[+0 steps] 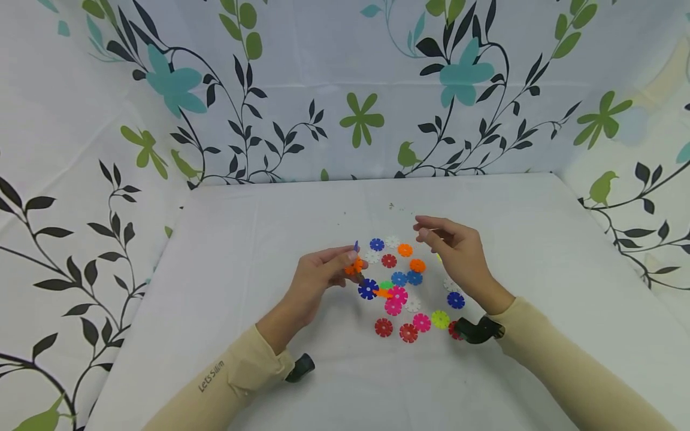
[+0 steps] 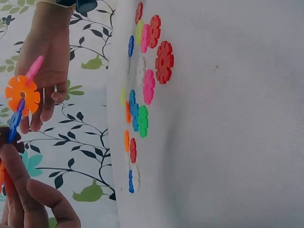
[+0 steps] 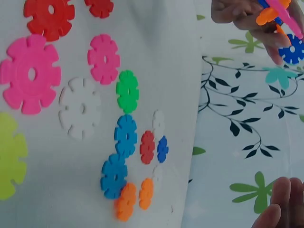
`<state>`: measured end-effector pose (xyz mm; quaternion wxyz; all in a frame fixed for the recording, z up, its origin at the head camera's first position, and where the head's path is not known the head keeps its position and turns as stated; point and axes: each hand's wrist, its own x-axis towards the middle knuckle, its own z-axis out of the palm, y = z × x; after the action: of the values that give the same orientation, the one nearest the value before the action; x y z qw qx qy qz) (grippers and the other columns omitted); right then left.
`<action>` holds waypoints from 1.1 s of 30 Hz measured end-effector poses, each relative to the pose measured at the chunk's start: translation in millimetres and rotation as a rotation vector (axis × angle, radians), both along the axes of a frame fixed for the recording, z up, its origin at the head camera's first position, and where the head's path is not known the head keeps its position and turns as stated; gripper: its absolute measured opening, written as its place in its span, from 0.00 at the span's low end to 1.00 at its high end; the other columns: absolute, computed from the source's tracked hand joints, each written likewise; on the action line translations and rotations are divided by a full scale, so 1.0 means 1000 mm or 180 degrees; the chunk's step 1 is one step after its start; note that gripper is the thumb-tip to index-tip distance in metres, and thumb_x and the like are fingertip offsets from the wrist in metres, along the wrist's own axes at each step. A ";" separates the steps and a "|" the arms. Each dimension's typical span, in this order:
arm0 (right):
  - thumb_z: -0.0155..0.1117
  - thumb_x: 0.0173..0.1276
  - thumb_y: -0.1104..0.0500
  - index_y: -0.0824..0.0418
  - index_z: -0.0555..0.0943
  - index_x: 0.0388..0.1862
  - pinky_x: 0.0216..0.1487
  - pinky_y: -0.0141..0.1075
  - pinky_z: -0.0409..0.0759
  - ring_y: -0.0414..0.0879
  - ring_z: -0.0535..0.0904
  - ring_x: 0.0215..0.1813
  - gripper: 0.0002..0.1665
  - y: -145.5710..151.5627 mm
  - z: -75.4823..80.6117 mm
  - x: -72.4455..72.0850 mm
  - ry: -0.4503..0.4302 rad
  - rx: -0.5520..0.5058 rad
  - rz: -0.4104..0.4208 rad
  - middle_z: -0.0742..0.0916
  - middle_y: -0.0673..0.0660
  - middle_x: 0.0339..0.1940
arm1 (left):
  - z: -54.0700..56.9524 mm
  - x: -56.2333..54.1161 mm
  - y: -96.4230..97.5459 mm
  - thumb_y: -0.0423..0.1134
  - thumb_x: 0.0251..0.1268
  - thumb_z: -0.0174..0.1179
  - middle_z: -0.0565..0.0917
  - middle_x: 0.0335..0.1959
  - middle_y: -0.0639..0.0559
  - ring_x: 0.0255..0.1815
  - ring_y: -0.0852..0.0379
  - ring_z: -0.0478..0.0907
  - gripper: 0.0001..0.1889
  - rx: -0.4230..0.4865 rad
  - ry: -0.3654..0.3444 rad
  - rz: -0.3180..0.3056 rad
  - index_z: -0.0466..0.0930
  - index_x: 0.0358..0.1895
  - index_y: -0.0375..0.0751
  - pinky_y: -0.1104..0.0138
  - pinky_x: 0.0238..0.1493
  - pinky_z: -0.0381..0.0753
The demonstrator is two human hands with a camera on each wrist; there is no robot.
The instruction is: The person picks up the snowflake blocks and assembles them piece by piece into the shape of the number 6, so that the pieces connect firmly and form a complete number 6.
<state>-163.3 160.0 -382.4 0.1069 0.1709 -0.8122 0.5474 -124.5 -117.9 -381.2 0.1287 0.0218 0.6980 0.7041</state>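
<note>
Disc cluster (image 1: 356, 265): orange, blue, pink notched discs (interlocked edgewise), pinched by left hand (image 1: 318, 281); right hand (image 1: 458, 254) empty, fingers loosely curled.

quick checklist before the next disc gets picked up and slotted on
1. Left hand has a firm grip on the joined discs: ok, fingers pinch them above the table.
2. Joined discs hold together: ok, the left wrist view shows the orange disc with pink and blue discs slotted onto it.
3. Right hand free to pick: ok as far as the head view shows, fingers loosely curled, nothing seen in them.
4. Loose discs within reach: ok, the red disc and orange disc lie between the hands.
5. Free slot facing the right hand: cannot tell.
</note>
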 end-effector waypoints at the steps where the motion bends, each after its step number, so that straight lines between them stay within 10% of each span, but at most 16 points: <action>1: 0.61 0.77 0.59 0.62 0.82 0.62 0.43 0.31 0.82 0.42 0.85 0.46 0.18 0.002 -0.001 -0.001 -0.0008 -0.0001 -0.0050 0.88 0.57 0.51 | 0.000 0.000 -0.001 0.50 0.71 0.63 0.89 0.43 0.43 0.41 0.50 0.87 0.20 0.0041 0.0022 0.0033 0.85 0.59 0.44 0.52 0.53 0.79; 24: 0.62 0.76 0.47 0.60 0.81 0.65 0.46 0.30 0.79 0.56 0.78 0.54 0.25 0.036 -0.027 -0.021 -0.0727 0.0708 -0.0643 0.83 0.60 0.57 | 0.001 0.001 -0.002 0.44 0.72 0.63 0.87 0.49 0.43 0.47 0.49 0.85 0.21 0.0389 0.0005 -0.0063 0.80 0.63 0.41 0.53 0.55 0.79; 33: 0.66 0.72 0.46 0.57 0.83 0.63 0.45 0.43 0.82 0.55 0.79 0.51 0.25 0.036 -0.033 -0.023 -0.1245 0.1550 -0.0313 0.85 0.58 0.53 | 0.003 0.001 0.001 0.44 0.72 0.64 0.87 0.49 0.46 0.45 0.50 0.85 0.18 0.0391 -0.0103 0.0007 0.81 0.57 0.36 0.51 0.58 0.78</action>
<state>-186.7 196.2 -415.2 -0.0692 0.0435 -0.9319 0.3535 -123.8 -117.2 -378.4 0.1377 0.0176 0.6514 0.7460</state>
